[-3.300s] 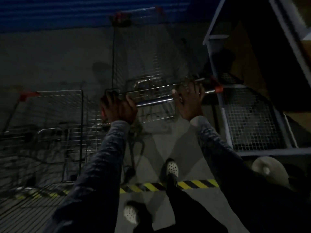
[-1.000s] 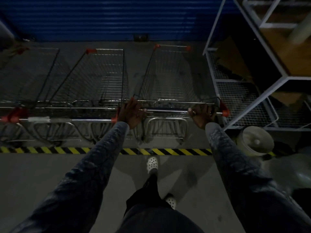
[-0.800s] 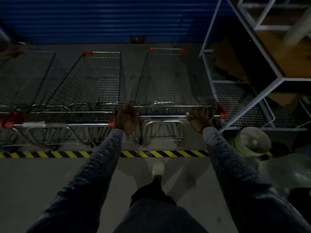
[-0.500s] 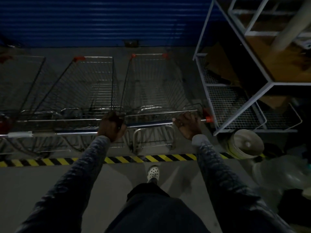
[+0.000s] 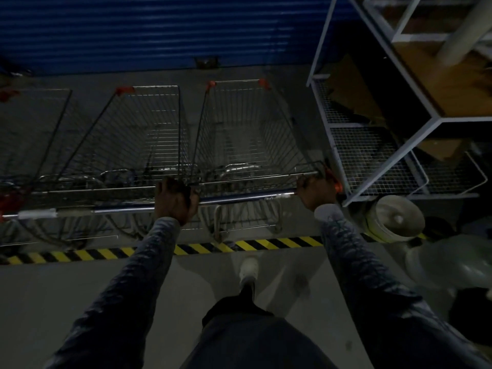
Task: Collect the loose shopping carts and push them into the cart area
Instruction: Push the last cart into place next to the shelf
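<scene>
A wire shopping cart [image 5: 239, 129] with red corner caps stands straight ahead, past the yellow-black floor stripe [image 5: 202, 247]. My left hand [image 5: 175, 201] grips the left end of its metal handle bar [image 5: 245, 197]. My right hand [image 5: 315, 191] grips the right end, beside the red end cap. A second cart [image 5: 143, 134] is parked alongside on the left, and a third [image 5: 34, 134] further left, partly cut off in the dark.
A blue corrugated wall [image 5: 159, 30] closes off the far side. A white metal rack with mesh shelves [image 5: 372, 155] stands tight against the cart's right. A pale bucket [image 5: 394, 219] and a translucent container [image 5: 450, 262] sit on the floor at right.
Earlier the cart stood tilted up in my hands; it now sits level in the row beside the other carts. In the last second the view shifted slightly; both hands stayed on the handle.
</scene>
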